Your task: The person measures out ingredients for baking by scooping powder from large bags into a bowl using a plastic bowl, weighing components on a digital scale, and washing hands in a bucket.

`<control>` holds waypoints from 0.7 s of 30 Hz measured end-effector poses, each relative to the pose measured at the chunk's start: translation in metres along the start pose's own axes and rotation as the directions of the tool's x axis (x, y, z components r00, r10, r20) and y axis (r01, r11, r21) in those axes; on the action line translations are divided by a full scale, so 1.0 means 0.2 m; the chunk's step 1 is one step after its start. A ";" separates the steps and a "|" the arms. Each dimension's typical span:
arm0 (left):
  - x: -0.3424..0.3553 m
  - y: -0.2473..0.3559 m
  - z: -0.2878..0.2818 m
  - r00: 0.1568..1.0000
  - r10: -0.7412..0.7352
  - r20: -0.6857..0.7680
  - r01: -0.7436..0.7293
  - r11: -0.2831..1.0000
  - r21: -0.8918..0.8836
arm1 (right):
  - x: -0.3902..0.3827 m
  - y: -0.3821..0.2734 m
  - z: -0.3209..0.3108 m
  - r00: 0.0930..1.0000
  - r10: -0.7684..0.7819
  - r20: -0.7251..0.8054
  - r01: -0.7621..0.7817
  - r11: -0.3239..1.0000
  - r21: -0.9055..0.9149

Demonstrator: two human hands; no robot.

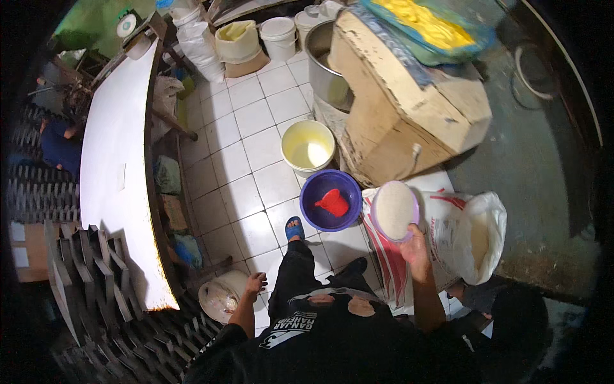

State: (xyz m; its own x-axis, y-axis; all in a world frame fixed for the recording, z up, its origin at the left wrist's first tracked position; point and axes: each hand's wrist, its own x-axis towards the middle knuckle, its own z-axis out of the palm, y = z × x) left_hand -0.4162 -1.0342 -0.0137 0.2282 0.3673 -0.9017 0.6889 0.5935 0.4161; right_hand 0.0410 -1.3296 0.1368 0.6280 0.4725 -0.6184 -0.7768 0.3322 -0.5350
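Right hand [416, 253]: gripping a purple bowl [394, 210] heaped with white grain.
Left hand [256, 281]: hanging open, seemingly empty.
Risk: bowl tilting, grain spilling beside the white sack [473, 233].

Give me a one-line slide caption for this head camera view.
Right hand lifts a purple bowl heaped with white grains beside an open white sack; left hand hangs free over white floor tiles.

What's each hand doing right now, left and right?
Left hand: open, empty, hanging above a white bucket.
Right hand: closed on a purple bowl heaped with white powder.
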 end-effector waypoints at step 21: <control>0.17 0.40 -0.77 0.994 0.001 -0.114 -0.019 0.987 -0.158 | 1.68 0.55 1.44 0.775 -0.621 0.119 -0.109 -0.317 -0.942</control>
State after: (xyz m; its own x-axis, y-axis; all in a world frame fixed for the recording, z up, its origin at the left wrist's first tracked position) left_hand -0.4594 -0.8639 0.0076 0.1491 0.4468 -0.8821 0.5674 0.6919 0.4464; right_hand 0.1536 -0.8998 0.0354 0.9632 0.2572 -0.0788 0.2223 -0.9260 -0.3051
